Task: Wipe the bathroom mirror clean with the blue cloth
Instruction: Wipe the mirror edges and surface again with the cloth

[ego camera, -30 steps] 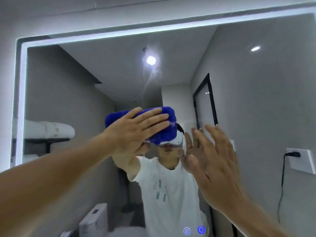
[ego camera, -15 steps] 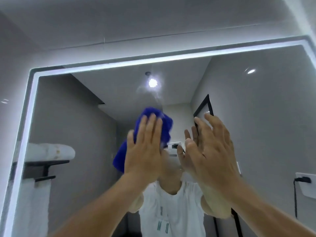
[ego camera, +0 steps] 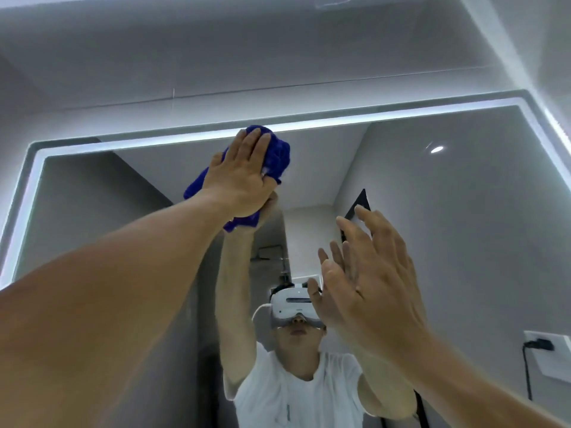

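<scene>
The left hand (ego camera: 244, 177) presses the cloth (ego camera: 279, 159) flat-fingered against the mirror (ego camera: 448, 227) near its top edge; the right hand (ego camera: 367, 285), fingers (ego camera: 380, 230) spread straight, likely braces.

mirror (ego camera: 92, 211) open left of cloth (ego camera: 278, 159)

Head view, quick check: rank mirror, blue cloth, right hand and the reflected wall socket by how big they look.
1. mirror
2. right hand, though nearest the camera
3. blue cloth, partly under the left hand
4. reflected wall socket
</scene>
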Motion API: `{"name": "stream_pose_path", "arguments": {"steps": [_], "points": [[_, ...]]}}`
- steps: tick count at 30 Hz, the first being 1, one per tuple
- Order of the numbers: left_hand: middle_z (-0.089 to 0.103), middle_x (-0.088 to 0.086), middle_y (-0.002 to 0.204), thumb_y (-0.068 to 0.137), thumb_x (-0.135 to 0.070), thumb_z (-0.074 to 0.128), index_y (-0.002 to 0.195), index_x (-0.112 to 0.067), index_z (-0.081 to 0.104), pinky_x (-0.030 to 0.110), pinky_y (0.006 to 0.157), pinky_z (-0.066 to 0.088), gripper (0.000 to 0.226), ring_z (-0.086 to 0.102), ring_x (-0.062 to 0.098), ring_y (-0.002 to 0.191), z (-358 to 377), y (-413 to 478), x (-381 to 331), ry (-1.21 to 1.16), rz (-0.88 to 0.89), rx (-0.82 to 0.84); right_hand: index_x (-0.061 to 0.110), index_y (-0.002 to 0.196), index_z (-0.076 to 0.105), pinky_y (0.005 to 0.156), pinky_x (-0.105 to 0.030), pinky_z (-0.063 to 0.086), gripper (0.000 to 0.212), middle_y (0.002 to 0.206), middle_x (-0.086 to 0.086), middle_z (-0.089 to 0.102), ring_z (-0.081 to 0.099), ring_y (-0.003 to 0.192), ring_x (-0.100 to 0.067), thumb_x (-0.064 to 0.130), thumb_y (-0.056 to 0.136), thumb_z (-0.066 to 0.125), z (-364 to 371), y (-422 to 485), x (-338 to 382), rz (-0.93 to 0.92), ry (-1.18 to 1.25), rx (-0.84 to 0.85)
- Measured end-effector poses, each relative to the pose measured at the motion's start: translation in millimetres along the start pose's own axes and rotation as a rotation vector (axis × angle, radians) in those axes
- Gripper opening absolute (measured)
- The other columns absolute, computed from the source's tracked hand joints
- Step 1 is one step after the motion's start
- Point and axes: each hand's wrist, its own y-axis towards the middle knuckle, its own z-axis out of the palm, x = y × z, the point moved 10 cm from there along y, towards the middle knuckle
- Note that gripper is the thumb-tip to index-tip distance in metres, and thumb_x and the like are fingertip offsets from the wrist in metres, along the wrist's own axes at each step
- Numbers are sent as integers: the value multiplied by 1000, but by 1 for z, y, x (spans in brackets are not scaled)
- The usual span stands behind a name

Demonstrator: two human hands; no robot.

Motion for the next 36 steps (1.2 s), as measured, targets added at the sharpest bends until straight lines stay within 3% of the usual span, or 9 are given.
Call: {"name": "stream_pose_path", "arguments": {"steps": [7,9,12,16,18,22,26,32,36], "points": [[2,3,164,95,-39,25,156,-19,3,51,118,18,67,3,25,151,2,-42,-7,-92,-285,-106,26,137,45,110,-43,25,57,148,9,24,24,142,-17,49,86,35,-6,10,5,-4,5,-38],[6,5,164,95,-44,20,156,-18,7,50,117,18,67,7,26,151,14,-89,-31,-7,-184,-120,27,139,43,112,-43,23,58,150,10,22,19,144,-14,49,86,34,-4,11,7,14,24,-28],[13,4,164,97,-47,30,156,-20,14,49,115,22,67,12,25,151,35,-137,-55,64,15,-67,27,141,40,114,-41,22,60,153,10,23,17,145,-13,50,86,34,-1,7,10,14,23,-14],[-13,-4,164,93,-51,5,150,-28,-21,47,122,6,66,-14,16,150,35,-93,-44,108,111,29,27,141,39,113,-42,26,59,152,10,23,20,145,-14,49,86,37,3,4,9,-11,5,3],[-11,-5,164,92,-51,9,151,-27,-15,47,121,8,68,-8,17,150,24,-60,-39,106,130,8,28,139,39,113,-46,28,57,152,10,23,21,144,-14,48,86,38,1,7,6,-11,15,-9],[-1,-5,164,97,-45,28,154,-24,0,47,119,13,67,0,18,150,4,18,-25,107,133,-12,28,139,42,111,-52,33,57,151,10,22,22,143,-16,48,86,38,3,15,3,-31,12,-32],[1,-6,164,95,-41,30,155,-27,3,45,119,14,68,-1,16,151,-7,63,-1,36,18,-15,28,139,44,113,-43,27,57,150,11,22,20,144,-13,49,86,35,8,20,3,-40,5,-37],[4,0,164,97,-37,27,156,-20,4,49,118,17,66,3,22,151,-10,23,3,-35,-160,-144,27,138,44,112,-36,21,57,151,11,24,15,145,-11,47,86,36,16,18,8,-67,17,-18],[1,-3,165,92,-47,11,156,-24,2,46,120,14,69,1,19,151,5,-39,-20,28,-88,-141,27,145,37,116,-38,15,62,156,7,18,10,147,-13,50,87,33,23,42,0,-53,-53,54]]}}
